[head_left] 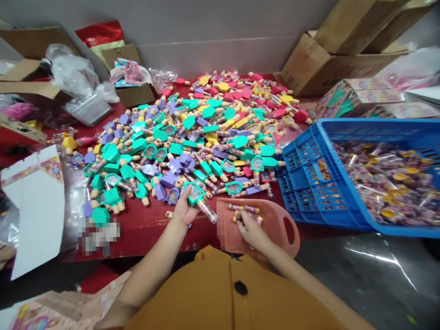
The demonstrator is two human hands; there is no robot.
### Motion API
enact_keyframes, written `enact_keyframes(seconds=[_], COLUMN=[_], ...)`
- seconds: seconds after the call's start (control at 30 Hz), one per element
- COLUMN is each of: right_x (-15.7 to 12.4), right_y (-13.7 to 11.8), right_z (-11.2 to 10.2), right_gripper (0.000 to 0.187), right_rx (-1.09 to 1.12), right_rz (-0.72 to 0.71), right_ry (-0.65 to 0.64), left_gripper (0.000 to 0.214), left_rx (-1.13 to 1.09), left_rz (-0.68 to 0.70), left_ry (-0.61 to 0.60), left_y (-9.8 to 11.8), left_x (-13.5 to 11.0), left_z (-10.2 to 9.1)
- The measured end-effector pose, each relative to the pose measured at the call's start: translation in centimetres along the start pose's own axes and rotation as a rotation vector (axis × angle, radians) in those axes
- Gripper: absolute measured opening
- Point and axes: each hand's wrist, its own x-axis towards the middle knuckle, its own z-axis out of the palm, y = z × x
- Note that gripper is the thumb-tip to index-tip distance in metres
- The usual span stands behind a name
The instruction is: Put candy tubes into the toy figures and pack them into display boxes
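My left hand (184,208) is closed on a teal popsicle-shaped toy (194,192) with a clear candy tube (208,211) sticking out towards the right. My right hand (250,229) rests on a pinkish plastic tray (275,224) with a handle hole, its fingers pinched on small candy tubes (244,208) lying there. A big heap of teal, purple, red and yellow popsicle toys (206,133) covers the red table (144,224) just beyond both hands.
A blue plastic crate (309,183) filled with wrapped candy packs stands at the right. Cardboard boxes (319,59) sit at the back right and back left. Plastic bags (74,71) and white card (37,206) lie at the left.
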Motion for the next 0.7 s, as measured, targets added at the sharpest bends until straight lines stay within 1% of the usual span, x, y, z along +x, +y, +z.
enact_keyframes(seconds=[0.07,0.13,0.23,0.3,0.37,0.43,0.5,0.53,0.63,0.7], right_x=[0.1,-0.2,-0.5,0.2,1.9,4.5,7.3,8.6,11.5,12.5], right_y=[0.3,0.8,1.0,0.4,-1.0,-2.8,-4.9,-5.8,-7.6,-7.8], right_z=[0.7,1.4,2.3,3.2,4.4,5.9,7.5,8.3,10.1,10.8], right_gripper=[0.013,0.015,0.019,0.02,0.019,0.017,0.02,0.023,0.03,0.029], right_rx=[-0.037,-0.075,-0.122,-0.159,-0.194,-0.222,-0.24,-0.246,-0.259,-0.251], right_rz=[0.002,-0.017,-0.083,-0.145,-0.206,-0.257,-0.29,-0.295,-0.249,-0.188], right_ry=[0.024,0.011,-0.072,-0.149,-0.213,-0.25,-0.264,-0.263,-0.234,-0.219], left_gripper=[0.021,0.018,0.02,0.026,0.031,0.034,0.036,0.035,0.033,0.032], left_rx=[-0.117,-0.214,-0.311,-0.329,-0.3,-0.221,-0.087,0.001,0.33,0.579], left_rz=[0.02,0.084,0.191,0.237,0.264,0.279,0.28,0.275,0.259,0.277], left_ry=[0.089,0.229,0.45,0.573,0.689,0.788,0.842,0.846,0.791,0.723], left_y=[-0.1,-0.1,0.7,1.3,1.7,1.5,0.9,0.4,-1.3,-2.5], left_x=[0.6,1.4,2.2,2.3,2.2,2.1,2.1,2.1,1.6,0.4], left_z=[-0.5,-2.0,-5.8,-8.8,-11.6,-14.0,-15.7,-16.4,-17.6,-18.0])
